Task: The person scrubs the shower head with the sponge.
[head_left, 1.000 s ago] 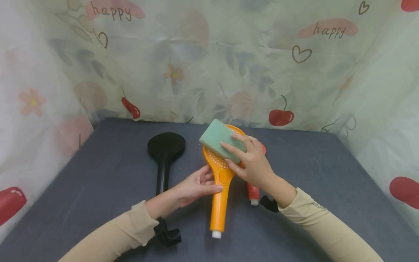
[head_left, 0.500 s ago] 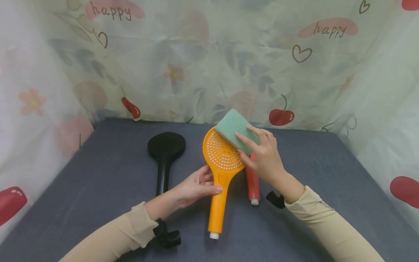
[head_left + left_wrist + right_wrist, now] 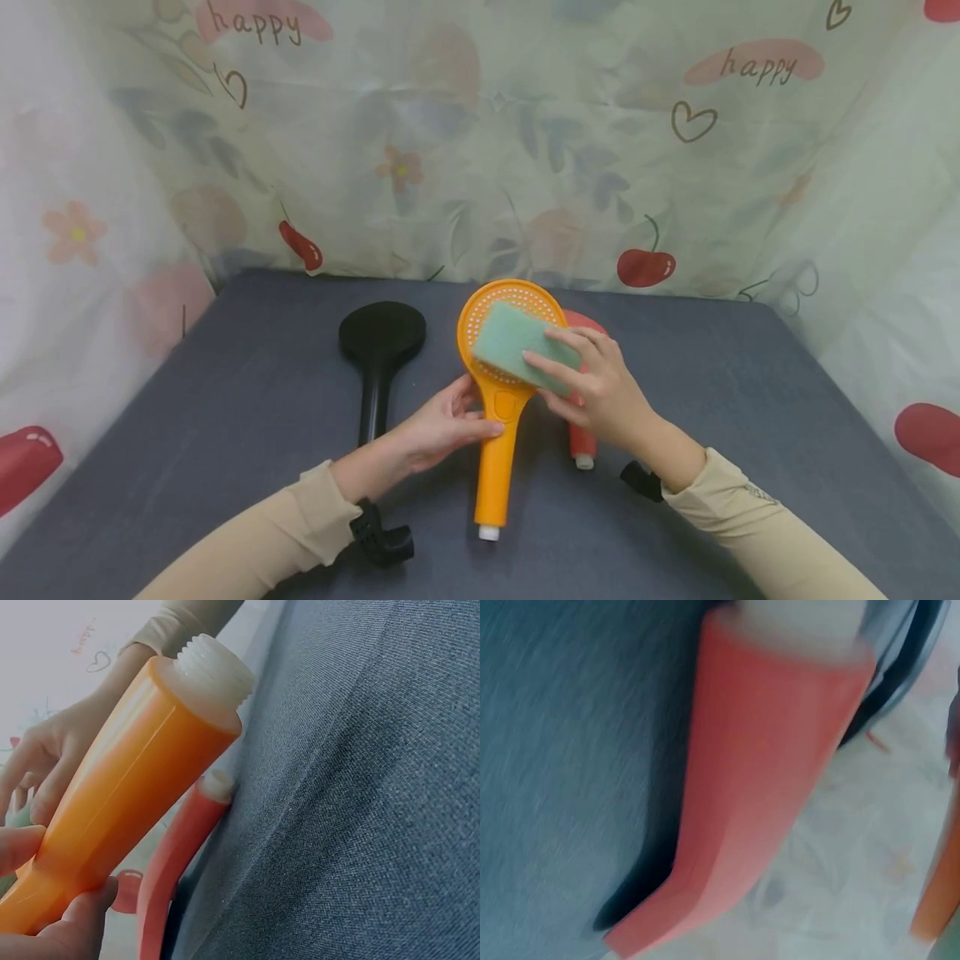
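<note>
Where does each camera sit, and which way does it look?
Head: on the head, looking forward and down at the orange shower head and sponge; left hand, right hand and sleeves show.
Left wrist: worn there, facing the orange handle; left fingers and right hand show.
Right wrist: worn there, facing the red shower head; no hand clearly shows.
Both wrist views share the red one.

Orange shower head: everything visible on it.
The orange shower head looks like glossy plastic: round face with white nozzles, rounded button below, handle, white threaded end. It's held tilted over the dark table, face toward the head camera, threaded end toward the person. The left hand grips its upper handle; the right hand's green sponge covers part of the face.
</note>
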`<act>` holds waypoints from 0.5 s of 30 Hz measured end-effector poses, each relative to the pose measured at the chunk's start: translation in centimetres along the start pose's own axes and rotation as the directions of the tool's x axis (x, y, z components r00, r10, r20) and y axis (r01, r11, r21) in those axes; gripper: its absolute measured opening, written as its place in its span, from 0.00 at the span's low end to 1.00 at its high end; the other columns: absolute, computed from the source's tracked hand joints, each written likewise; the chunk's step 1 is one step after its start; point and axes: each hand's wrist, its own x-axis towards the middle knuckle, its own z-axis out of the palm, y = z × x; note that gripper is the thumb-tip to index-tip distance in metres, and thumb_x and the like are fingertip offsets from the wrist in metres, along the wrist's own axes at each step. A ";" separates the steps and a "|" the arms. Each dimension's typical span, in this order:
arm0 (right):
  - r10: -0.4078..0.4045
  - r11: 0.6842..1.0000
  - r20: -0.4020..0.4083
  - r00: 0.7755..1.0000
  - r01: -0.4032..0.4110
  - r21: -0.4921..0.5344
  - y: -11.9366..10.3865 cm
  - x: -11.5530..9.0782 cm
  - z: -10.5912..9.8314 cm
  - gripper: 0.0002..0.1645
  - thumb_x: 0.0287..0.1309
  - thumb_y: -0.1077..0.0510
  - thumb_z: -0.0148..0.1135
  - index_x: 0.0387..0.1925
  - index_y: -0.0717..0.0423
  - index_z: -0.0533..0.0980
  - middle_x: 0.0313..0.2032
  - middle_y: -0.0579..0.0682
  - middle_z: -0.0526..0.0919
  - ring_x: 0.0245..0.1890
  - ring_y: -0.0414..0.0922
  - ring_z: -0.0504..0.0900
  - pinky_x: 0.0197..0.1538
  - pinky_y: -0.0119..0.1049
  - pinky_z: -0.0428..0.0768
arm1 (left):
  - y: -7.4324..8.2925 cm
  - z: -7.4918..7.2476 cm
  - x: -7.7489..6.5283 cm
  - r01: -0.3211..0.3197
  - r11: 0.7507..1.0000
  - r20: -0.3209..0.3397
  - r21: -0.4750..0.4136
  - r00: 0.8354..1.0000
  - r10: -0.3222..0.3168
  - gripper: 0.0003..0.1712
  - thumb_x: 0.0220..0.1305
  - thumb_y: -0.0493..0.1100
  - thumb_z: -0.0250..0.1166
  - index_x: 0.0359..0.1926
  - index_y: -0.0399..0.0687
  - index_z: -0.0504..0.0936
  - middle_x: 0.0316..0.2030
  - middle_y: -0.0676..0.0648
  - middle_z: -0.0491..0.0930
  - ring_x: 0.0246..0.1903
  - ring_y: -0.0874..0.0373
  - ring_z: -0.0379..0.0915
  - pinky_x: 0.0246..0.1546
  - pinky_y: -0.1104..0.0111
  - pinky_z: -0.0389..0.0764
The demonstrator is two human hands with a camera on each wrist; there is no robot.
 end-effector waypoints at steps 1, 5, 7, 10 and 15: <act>0.016 1.000 -0.010 1.000 -0.016 -0.010 0.4 -0.1 -0.1 0.21 0.63 0.45 0.50 0.52 0.48 0.77 0.55 0.61 0.72 0.52 0.58 0.68 0.51 0.54 0.68 | 0.0 0.0 0.0 0.003 1.000 -0.004 0.002 1.000 -0.003 0.43 0.60 0.33 0.60 0.71 0.46 0.47 0.68 0.38 0.56 0.52 0.56 0.72 0.54 0.66 0.77; 0.127 0.991 -0.065 0.990 -0.129 -0.038 1.5 -0.2 -0.4 0.24 0.65 0.42 0.44 0.51 0.50 0.77 0.54 0.64 0.72 0.51 0.60 0.68 0.49 0.57 0.67 | 0.2 0.1 0.0 0.025 1.000 -0.025 0.005 0.999 -0.024 0.42 0.60 0.33 0.60 0.70 0.47 0.49 0.68 0.40 0.55 0.53 0.54 0.72 0.55 0.64 0.77; 0.167 0.985 -0.087 0.982 -0.170 -0.038 1.7 -0.2 -0.4 0.26 0.65 0.42 0.44 0.51 0.51 0.77 0.53 0.65 0.71 0.50 0.60 0.68 0.47 0.57 0.66 | 0.2 0.1 0.0 0.031 0.999 -0.031 0.007 0.999 -0.031 0.42 0.60 0.32 0.60 0.70 0.47 0.49 0.68 0.41 0.55 0.54 0.54 0.71 0.56 0.63 0.76; 0.171 0.984 -0.095 0.981 -0.174 -0.028 1.3 -0.2 -0.2 0.25 0.65 0.42 0.44 0.51 0.51 0.77 0.53 0.64 0.72 0.50 0.60 0.68 0.46 0.57 0.66 | 0.3 0.1 0.1 0.032 0.999 -0.036 0.008 0.999 -0.031 0.41 0.61 0.33 0.60 0.70 0.47 0.49 0.68 0.41 0.55 0.54 0.53 0.71 0.57 0.62 0.76; 0.079 0.997 -0.069 0.995 -0.078 0.018 -0.4 -0.4 0.4 0.23 0.64 0.43 0.45 0.48 0.49 0.78 0.52 0.62 0.74 0.49 0.59 0.69 0.45 0.55 0.68 | 0.3 0.0 0.2 0.021 1.000 -0.051 -0.017 0.998 -0.022 0.42 0.61 0.32 0.59 0.71 0.48 0.48 0.69 0.42 0.55 0.53 0.55 0.71 0.56 0.64 0.76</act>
